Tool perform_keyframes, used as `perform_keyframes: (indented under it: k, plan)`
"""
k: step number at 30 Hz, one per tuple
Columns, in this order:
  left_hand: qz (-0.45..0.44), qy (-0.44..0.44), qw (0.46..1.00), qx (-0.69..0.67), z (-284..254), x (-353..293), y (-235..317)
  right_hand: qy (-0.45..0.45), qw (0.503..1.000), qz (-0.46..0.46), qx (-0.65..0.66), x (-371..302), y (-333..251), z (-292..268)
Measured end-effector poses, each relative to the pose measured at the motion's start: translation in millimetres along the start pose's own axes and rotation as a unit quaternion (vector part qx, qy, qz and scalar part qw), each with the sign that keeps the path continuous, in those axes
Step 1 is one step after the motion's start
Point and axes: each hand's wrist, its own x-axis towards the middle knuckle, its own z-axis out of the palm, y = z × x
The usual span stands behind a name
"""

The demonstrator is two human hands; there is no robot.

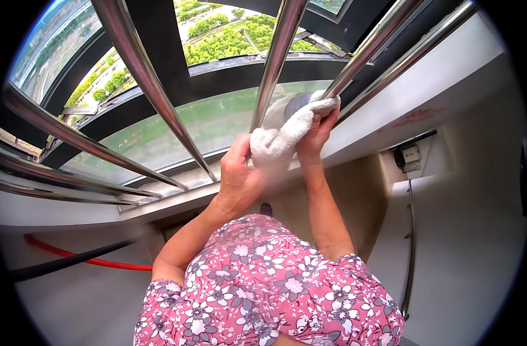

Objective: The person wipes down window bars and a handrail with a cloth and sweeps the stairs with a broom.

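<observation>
A white terry cloth [287, 134] is stretched between my two hands, bunched and folded, in front of the window bars. My left hand [238, 180] is closed on its left end, beside the foot of a shiny metal bar [279, 55]. Higher and to the right, my right hand [316, 137] grips the other end, close to a second metal bar [372, 45]. The cloth lies against or just before these bars; the exact contact is hidden. Some of the left fingers are blurred or out of sight behind the cloth.
More metal bars [148, 86] stand along the white sill [174, 193]. Behind them are dark window frames [159, 43] and glass [211, 124], with greenery far below. A red hose [93, 260] and a black pole [73, 263] lie at left. A white socket [411, 157] sits at right.
</observation>
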Motion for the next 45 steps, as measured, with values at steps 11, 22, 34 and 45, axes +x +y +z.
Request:
perform_keyframes:
  k: [11,22,34,45]
  plan:
    - [-0.017,-0.031,0.985,0.168,7.9,-15.5,-44.7,-0.008,0.993,0.034,-0.116,-55.7,48.0,-18.2]
    - [0.018,-0.093,0.973,0.210,0.0,-30.4,-60.4,-0.092,0.961,0.200,-0.168,-106.4,37.2,-38.2]
    - [0.113,0.072,0.944,0.303,-71.9,-40.9,76.2,-0.106,0.979,-0.119,-0.128,-72.8,-55.4,-30.5]
    - [0.176,0.251,0.947,0.091,-48.3,36.1,49.5,0.005,0.986,-0.156,-0.056,3.2,-77.1,27.2]
